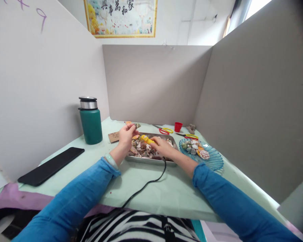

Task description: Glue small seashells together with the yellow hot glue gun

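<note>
A metal tray [151, 160] full of mixed seashells sits in the middle of the table. Over its back left part, my left hand [127, 134] pinches a small greenish shell piece [137, 125] between thumb and fingers. My right hand [161, 146] is wrapped round a yellow corded tool [146, 139], which looks like a glue gun. The tool points left toward my left hand, apart from the shell piece, with a small orange light on its body. A black cord [148, 182] runs from it across the tray's front edge toward my lap.
A blue glass plate [215, 159] with shells lies right of the tray. Behind are red-and-yellow scissors [164, 130], a second pair [191, 136] and a red cup [178, 127]. A green bottle [91, 126], black flat object [52, 166] and brown card [113, 136] are left. Grey partitions [154, 84] surround the table.
</note>
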The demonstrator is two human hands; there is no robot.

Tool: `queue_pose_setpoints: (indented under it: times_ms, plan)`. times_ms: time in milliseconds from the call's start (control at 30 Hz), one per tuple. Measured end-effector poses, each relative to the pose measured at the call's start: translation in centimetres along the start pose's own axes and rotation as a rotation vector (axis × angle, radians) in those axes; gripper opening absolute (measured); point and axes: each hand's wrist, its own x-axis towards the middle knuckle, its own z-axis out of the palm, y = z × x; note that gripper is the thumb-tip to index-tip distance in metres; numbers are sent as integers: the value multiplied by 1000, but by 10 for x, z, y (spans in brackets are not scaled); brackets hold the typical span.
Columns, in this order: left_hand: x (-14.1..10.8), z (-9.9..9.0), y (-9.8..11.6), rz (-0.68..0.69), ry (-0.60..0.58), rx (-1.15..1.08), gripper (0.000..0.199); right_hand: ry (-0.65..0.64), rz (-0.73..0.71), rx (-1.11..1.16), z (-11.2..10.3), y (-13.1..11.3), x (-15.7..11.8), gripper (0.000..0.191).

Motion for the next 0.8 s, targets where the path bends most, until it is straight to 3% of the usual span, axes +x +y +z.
queue_pose_setpoints:
  times_ms: [133,300,400,533,800]
  plan:
    - [1,-1,0,6,-3,-16,22,127,190,456,-3,0,7,20]
    - [-2,0,-3,-104,-146,9,21,277,118,858,-16,-6,6,33]
    - [-4,-1,-3,-186,-187,-1,22,245,71,1004,-21,-9,3,32]
    - [-4,-1,-3,-220,-182,-21,21,106,40,972,-20,-12,-1,29]
    - [-5,0,-2,-188,-152,-32,19,-15,-38,603,-15,-9,-6,35]
